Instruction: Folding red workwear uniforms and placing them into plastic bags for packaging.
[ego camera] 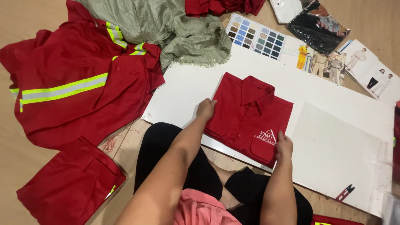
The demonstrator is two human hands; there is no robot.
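Folded red shirt (249, 116) lies mid-frame on white board (187, 87). Left hand (206, 109) and right hand (284, 145) pinch its opposite edges, apparently squaring the fold; snips (345, 193) lower right.

Red collared shirt (248, 116), folded into a neat rectangle, front up, flat on the white board (183, 89).

A garment workshop: red workwear piles (79, 83), fabric colour swatches (256, 36), uniform catalogues (366, 66).
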